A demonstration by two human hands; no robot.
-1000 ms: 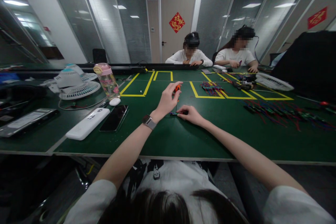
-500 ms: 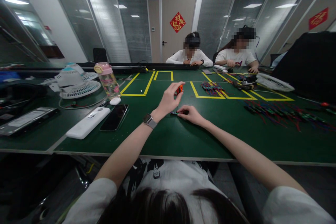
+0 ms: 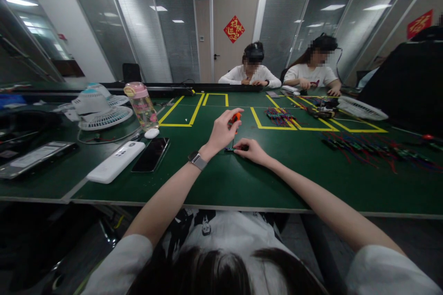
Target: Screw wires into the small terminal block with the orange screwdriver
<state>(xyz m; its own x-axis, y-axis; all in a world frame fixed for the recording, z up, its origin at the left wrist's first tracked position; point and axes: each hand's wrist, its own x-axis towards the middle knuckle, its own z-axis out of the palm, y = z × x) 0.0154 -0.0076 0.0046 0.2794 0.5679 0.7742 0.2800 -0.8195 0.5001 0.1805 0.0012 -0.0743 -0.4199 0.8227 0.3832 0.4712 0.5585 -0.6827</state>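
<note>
My left hand (image 3: pixel 222 130) is closed around the orange handle of a screwdriver (image 3: pixel 238 116), held upright. Its thin dark shaft runs down to a small green circuit board (image 3: pixel 229 150) on the table. From the right, my right hand (image 3: pixel 254 151) pinches the edge of this board between thumb and fingers, keeping it low against the green tabletop (image 3: pixel 221 184). Whether the tip sits in a screw is too small to tell.
A phone (image 3: pixel 151 154), a white power bank (image 3: pixel 116 162), a pink-lidded bottle (image 3: pixel 141 106) and a fan (image 3: pixel 104 113) stand left. Wired boards (image 3: pixel 377 150) lie right, with another wired bunch (image 3: pixel 280 117) nearer the middle. Two people sit across the table.
The screwdriver handle has turned in my left fingers, and more of its orange side shows. Both hands and the circuit board stay in about the same place.
</note>
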